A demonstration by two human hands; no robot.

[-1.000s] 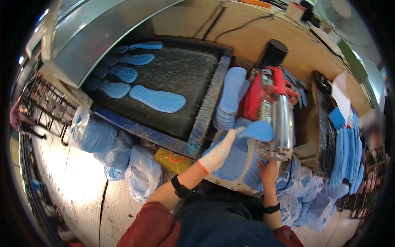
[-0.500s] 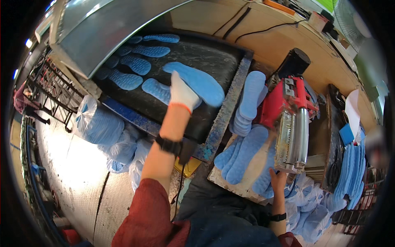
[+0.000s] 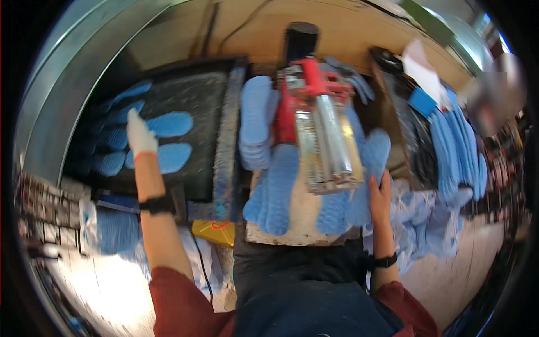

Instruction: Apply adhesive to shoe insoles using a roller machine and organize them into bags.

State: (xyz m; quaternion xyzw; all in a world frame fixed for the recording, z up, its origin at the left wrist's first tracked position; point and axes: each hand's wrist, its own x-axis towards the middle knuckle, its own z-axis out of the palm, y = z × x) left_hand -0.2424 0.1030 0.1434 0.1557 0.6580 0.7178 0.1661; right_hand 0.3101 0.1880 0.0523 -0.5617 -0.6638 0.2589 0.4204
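Note:
My left hand (image 3: 140, 135), in a white glove, reaches over a black belt-like surface (image 3: 196, 92) where several blue insoles lie in rows. It is among them, beside a blue insole (image 3: 173, 123) and another insole (image 3: 174, 157); motion blur hides what its fingers do. My bare right hand (image 3: 380, 196) grips the edge of a blue insole (image 3: 375, 154) to the right of a red machine with metal rollers (image 3: 325, 135). More insoles sit under and beside the machine, including a stack (image 3: 256, 112) on its left.
A pale board (image 3: 306, 237) supports the machine. Blue insoles (image 3: 457, 146) stand in a row at right, near plastic bags of blue items (image 3: 426, 219). A metal hood (image 3: 84, 73) overhangs the left side. A yellow object (image 3: 213, 231) sits below the belt's frame.
The view has swung right. My left hand has moved farther left along the belt, and the insole under it now lies on the belt. My right hand has come up with an insole.

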